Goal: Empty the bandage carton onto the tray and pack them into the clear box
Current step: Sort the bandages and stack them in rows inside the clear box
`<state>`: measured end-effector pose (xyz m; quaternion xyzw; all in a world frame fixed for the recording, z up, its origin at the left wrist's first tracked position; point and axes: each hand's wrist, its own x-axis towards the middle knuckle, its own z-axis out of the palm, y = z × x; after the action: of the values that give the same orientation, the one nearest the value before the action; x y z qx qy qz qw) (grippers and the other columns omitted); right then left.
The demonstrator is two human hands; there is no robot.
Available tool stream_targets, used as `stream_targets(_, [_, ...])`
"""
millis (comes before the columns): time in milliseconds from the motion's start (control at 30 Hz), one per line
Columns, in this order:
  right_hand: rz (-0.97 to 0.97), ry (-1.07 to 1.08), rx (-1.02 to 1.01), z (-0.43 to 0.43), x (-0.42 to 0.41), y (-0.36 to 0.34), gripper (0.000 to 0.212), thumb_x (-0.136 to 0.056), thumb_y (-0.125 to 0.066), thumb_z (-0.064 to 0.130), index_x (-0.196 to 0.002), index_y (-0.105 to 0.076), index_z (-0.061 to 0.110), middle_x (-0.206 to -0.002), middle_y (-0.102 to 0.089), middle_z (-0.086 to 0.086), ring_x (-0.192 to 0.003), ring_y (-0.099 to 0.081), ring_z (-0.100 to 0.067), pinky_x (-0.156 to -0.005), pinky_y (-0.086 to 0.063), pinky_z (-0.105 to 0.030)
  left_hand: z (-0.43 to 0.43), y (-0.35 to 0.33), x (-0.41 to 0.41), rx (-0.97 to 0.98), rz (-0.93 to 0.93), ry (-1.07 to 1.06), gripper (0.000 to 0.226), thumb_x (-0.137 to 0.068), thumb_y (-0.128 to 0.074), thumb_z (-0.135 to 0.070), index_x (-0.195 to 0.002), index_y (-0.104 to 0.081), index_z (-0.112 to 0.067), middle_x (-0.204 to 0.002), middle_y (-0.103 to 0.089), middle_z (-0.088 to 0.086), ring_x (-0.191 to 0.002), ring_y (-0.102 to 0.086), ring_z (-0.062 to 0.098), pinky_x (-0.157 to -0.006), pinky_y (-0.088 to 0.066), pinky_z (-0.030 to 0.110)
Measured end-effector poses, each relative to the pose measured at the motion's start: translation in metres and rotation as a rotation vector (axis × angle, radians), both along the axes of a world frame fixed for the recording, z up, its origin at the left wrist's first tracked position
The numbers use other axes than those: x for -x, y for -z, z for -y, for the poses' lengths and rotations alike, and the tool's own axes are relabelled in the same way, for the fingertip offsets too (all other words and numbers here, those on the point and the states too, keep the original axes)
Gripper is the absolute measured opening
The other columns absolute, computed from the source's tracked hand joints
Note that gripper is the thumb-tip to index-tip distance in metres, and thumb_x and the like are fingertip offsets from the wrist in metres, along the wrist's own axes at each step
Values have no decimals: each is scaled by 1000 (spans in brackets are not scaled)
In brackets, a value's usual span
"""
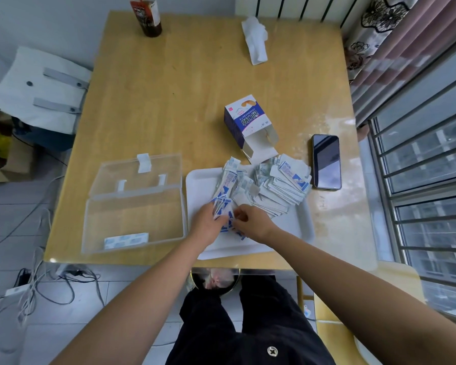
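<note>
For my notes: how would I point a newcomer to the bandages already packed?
On the wooden table, left of the white tray, a clear box lies open. Against its near wall lie a few blue-and-white bandages, flat. They are the only ones in the box; the rest sit in a heap on the tray.

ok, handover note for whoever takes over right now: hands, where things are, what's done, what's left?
Hands: left hand and right hand both grip a bunch of bandages over the tray.
Things: carton lies open on the table beyond the tray and looks empty. Loose pile is on the tray's far right.
Done: carton emptied; small stack is in the open clear box.
Left: pack the rest.
</note>
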<state>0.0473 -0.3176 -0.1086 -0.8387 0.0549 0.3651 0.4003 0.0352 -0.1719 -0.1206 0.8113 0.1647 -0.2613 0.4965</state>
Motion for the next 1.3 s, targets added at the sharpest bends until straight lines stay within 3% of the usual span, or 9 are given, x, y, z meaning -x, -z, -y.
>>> stream_targets(167, [49,-6,-62,-6,0,-7,15,-90,-63,23,-87,-60,9,-74,-53,0,-67,-46,-15,-60,-36,-26,8,-7,-3,201,-164,-219,33,-93,-47,-15,-126,-47,-20,-115,-61,4,-102,-59,24,-85,-50,39])
stream_targets(267, [79,-50,-68,-10,-1,-6,34,-89,-63,23,-67,-39,14,-65,-38,-1,-59,-33,-16,-56,-27,-29,14,-12,-5,310,-229,-355,30,-93,-42,-18,-122,-46,-18,-120,-56,7,-107,-56,24,-77,-49,34])
stream_targets(367, [82,-42,-66,-9,-3,-8,34,-93,-61,25,-69,-39,15,-66,-43,1,-58,-40,-13,-54,-30,-24,17,-19,-8,311,-222,-332,32,-84,-43,-28,-112,-50,-13,-117,-54,13,-102,-56,25,-73,-46,32])
stream_targets(467, [165,20,-41,0,-9,-11,28,-94,-58,23,-70,-46,14,-65,-50,0,-59,-46,-12,-55,-35,-23,15,-19,-12,195,-96,-245,42,-71,-44,-27,-101,-61,-2,-102,-64,21,-89,-62,35,-71,-49,40])
stream_targets(567, [209,150,-43,17,-14,-11,19,-91,-55,21,-84,-57,4,-72,-55,-7,-64,-45,-17,-58,-36,-29,2,-10,-5,-140,103,54,28,-86,-52,-10,-113,-55,-9,-114,-49,10,-103,-54,24,-84,-47,32])
stream_targets(700, [192,140,-24,38,-10,-11,28,-89,-52,20,-66,-38,10,-63,-41,-4,-59,-35,-16,-55,-28,-30,-2,0,6,-461,268,446,59,-79,-65,-9,-132,-45,-28,-116,-35,3,-106,-41,20,-91,-43,31])
stream_targets(800, [176,-7,23,46,-4,-9,30,-89,-54,25,-68,-39,10,-64,-43,-6,-59,-36,-17,-55,-29,-30,2,3,6,-612,347,494,49,-78,-69,-12,-121,-50,-26,-112,-36,2,-102,-42,22,-86,-43,31])
stream_targets(1200, [482,-464,146,33,6,4,27,-84,-60,16,-66,-40,15,-80,-48,-11,-76,-48,-29,-60,-38,-35,-6,12,-1,-627,493,384,21,-72,-79,-26,-86,-67,-15,-89,-56,0,-93,-43,26,-77,-37,31])
stream_targets(1300, [506,-446,249,37,3,7,19,-84,-58,19,-71,-47,11,-83,-53,-11,-82,-50,-29,-59,-37,-33,-7,1,-2,-405,361,330,13,-82,-72,-22,-89,-65,-15,-86,-63,-1,-92,-52,20,-76,-43,32])
